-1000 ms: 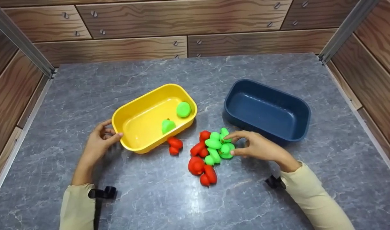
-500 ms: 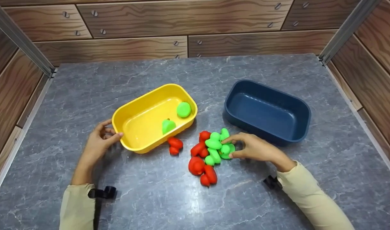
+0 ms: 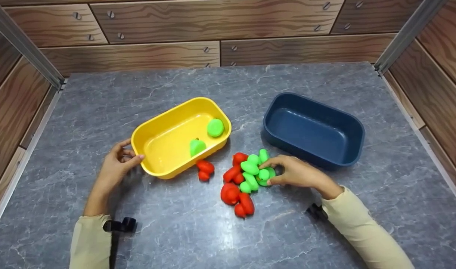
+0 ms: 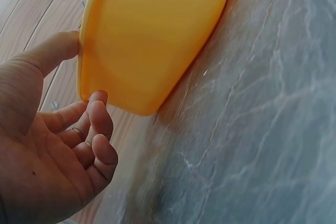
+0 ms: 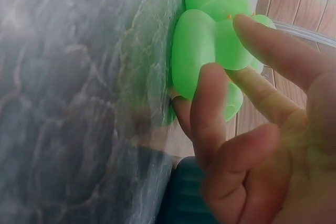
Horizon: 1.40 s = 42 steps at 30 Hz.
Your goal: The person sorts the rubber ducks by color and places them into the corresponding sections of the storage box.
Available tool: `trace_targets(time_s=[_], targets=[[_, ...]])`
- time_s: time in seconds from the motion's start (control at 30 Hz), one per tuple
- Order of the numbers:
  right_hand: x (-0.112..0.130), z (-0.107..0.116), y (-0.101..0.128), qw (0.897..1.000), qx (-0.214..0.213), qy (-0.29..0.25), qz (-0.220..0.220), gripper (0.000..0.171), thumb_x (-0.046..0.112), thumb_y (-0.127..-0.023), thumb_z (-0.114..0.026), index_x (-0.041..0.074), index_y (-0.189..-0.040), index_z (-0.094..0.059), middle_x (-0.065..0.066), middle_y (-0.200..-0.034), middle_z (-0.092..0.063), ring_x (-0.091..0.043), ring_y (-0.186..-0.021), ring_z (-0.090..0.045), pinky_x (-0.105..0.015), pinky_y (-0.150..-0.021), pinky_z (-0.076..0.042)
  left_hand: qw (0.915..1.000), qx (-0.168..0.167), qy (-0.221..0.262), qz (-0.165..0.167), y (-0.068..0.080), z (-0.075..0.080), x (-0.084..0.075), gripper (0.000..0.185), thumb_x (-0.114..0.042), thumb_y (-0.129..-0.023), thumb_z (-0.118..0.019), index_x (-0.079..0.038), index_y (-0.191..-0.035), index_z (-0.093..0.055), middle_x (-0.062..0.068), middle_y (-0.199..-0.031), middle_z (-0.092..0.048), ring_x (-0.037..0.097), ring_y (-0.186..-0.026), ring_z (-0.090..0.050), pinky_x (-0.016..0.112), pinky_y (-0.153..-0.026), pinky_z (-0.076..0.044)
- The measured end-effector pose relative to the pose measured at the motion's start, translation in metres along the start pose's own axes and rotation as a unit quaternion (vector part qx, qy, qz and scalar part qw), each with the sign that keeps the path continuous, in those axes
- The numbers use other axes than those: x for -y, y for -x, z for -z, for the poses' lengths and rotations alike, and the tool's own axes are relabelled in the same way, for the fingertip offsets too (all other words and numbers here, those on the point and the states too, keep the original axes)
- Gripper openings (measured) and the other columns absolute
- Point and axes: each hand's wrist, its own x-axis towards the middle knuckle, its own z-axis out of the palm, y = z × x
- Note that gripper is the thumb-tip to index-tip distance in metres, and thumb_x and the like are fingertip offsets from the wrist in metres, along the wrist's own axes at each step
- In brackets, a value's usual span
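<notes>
A yellow tub [image 3: 168,136] stands left of centre with two green toy ducks inside, one of them [image 3: 215,127] near its right end. My left hand [image 3: 117,164] pinches the tub's near-left corner between thumb and fingers. Right of the tub is a heap of red and green toy ducks. My right hand [image 3: 298,172] is at the heap's right side, thumb and forefinger on either side of a green toy duck [image 3: 264,175]. In the right wrist view the thumb lies against this green duck [image 5: 191,51], with other green ducks behind it.
A dark blue tub [image 3: 313,130] stands at the back right, close behind my right hand. One red duck [image 3: 204,170] lies against the yellow tub's near side. Several red ducks [image 3: 229,193] lie left of the green ones. Wood-patterned walls [image 3: 220,22] enclose the grey marbled table [image 3: 157,243].
My right hand has moved slightly left and closed in on the green duck, after reaching over another at the back of the heap. My left hand and both tubs stay put.
</notes>
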Motion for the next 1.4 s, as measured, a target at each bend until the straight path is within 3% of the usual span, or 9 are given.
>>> trace_targets(time_s=[0.23, 0.5, 0.8, 1.4], targets=[[0.001, 0.002, 0.001, 1.000, -0.001, 0.008, -0.001, 0.040, 0.024, -0.081, -0.078, 0.014, -0.118, -0.068, -0.004, -0.103, -0.062, -0.018, -0.085, -0.051, -0.024, -0.068, -0.043, 1.0000, 0.002, 0.004, -0.003, 0.000, 0.000, -0.001, 0.070, -0.027, -0.089, -0.070, -0.004, -0.145, -0.036, -0.007, -0.094, -0.056, 0.003, -0.074, -0.052, 0.019, -0.063, -0.045], [0.001, 0.008, 0.007, 1.000, 0.002, -0.002, 0.007, 0.037, 0.026, -0.083, -0.076, 0.017, -0.118, -0.068, -0.004, -0.112, -0.066, -0.020, -0.088, -0.053, -0.025, -0.070, -0.043, 1.0000, 0.000, 0.001, -0.009, -0.001, 0.001, 0.000, 0.067, -0.024, -0.089, -0.069, -0.004, -0.145, -0.036, -0.009, -0.092, -0.056, 0.003, -0.073, -0.051, 0.018, -0.063, -0.043], [0.004, 0.021, 0.018, 0.998, -0.011, -0.052, 0.025, 0.038, 0.024, -0.084, -0.074, 0.016, -0.121, -0.065, -0.008, -0.113, -0.064, -0.012, -0.067, -0.053, -0.022, -0.062, -0.047, 0.9999, 0.000, 0.009, -0.007, -0.002, 0.000, -0.002, 0.068, -0.023, -0.089, -0.070, -0.003, -0.144, -0.036, -0.008, -0.092, -0.056, 0.002, -0.071, -0.052, 0.018, -0.062, -0.045], [0.025, 0.032, 0.018, 0.996, -0.043, -0.074, 0.035, 0.040, 0.026, -0.084, -0.075, 0.016, -0.122, -0.064, -0.007, -0.118, -0.064, -0.006, -0.057, -0.046, -0.021, -0.055, -0.044, 1.0000, 0.001, 0.009, 0.001, -0.001, 0.000, -0.002, 0.068, -0.023, -0.089, -0.070, -0.003, -0.145, -0.036, -0.007, -0.092, -0.055, 0.003, -0.071, -0.052, 0.019, -0.063, -0.044]])
